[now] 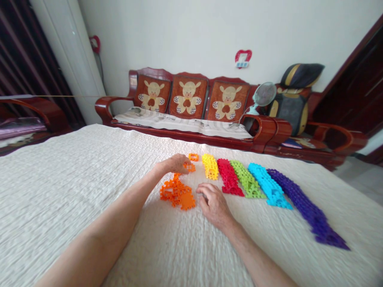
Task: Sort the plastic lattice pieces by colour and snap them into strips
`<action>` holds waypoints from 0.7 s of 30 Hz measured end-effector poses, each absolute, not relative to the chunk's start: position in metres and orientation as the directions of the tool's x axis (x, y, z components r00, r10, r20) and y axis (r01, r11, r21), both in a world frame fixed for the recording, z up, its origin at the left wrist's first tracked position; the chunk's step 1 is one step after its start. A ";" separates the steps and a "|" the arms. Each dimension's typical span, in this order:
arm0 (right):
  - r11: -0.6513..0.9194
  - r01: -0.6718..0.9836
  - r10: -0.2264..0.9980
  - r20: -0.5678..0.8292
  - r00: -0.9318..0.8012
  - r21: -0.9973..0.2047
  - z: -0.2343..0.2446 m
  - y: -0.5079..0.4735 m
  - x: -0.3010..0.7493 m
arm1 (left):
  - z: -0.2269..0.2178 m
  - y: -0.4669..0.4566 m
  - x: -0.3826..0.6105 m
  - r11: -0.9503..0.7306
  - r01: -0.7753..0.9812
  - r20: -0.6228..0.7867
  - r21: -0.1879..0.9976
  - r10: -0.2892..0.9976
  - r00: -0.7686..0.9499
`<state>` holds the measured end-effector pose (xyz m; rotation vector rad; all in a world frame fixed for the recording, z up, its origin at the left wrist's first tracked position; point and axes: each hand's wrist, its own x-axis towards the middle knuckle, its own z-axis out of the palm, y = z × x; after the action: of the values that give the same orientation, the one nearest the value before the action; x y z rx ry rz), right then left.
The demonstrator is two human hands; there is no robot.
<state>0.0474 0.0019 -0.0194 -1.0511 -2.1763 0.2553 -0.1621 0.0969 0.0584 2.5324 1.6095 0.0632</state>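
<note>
Your left hand (176, 163) is pinching an orange tile (189, 167) just behind the orange heap (178, 194) on the quilted cover (60, 187), your right hand (214, 204) is resting half curled beside that heap, and the coloured strips (247, 181) are lying side by side farther right.

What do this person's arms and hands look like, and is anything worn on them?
Both arms are bare as far as the picture shows: no sleeves reach the left forearm or the right forearm. The left hand and right hand wear no gloves, and no watch, bracelet or ring shows.
</note>
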 end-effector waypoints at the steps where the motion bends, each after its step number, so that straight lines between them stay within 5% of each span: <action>1: 0.650 0.614 0.751 0.502 -0.428 -0.448 -0.019 0.002 0.047 | 0.059 0.101 -0.162 -0.393 0.906 0.014 0.155 0.918 0.396; 5: 0.641 0.621 0.758 0.499 -0.419 -0.451 -0.019 0.002 0.046 | 0.056 0.125 -0.159 -0.281 0.928 0.178 0.245 0.954 0.242; 21: 0.648 0.615 0.750 0.516 -0.413 -0.450 -0.019 -0.001 0.046 | 0.035 0.166 -0.144 -0.275 0.904 0.138 0.327 0.960 0.242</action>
<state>0.0463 -0.0006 -0.0186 -1.0556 -2.1575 0.2469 -0.1440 0.1655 0.0348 2.3277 1.7703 0.4654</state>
